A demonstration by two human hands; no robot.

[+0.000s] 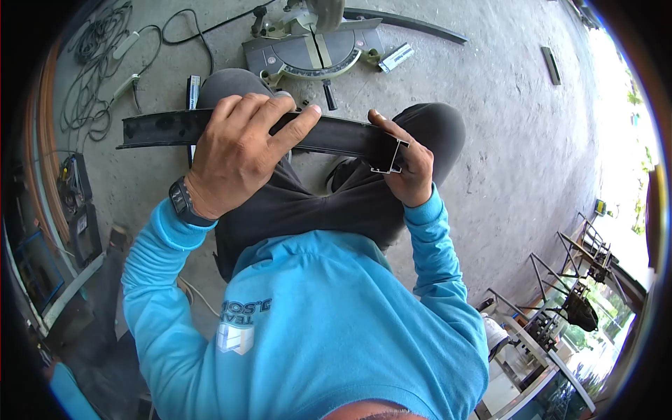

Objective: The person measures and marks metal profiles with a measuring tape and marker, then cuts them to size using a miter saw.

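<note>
A black metal profile lies crosswise over my lap, its cut end with bright bare edges facing right. My left hand, with a black watch on the wrist, rests over the profile's left part, fingers laid across the top. Near the right end, my right hand grips the profile, thumb on one side and fingers partly hidden beneath it. Beyond my knees a miter saw stands on the floor, its handle or knob pointing toward me.
Another dark profile lies behind the saw. A short dark piece is on the floor at right. Coiled cables and a white power strip lie at left. An open black tool case sits at far left. Metal frames stand at lower right.
</note>
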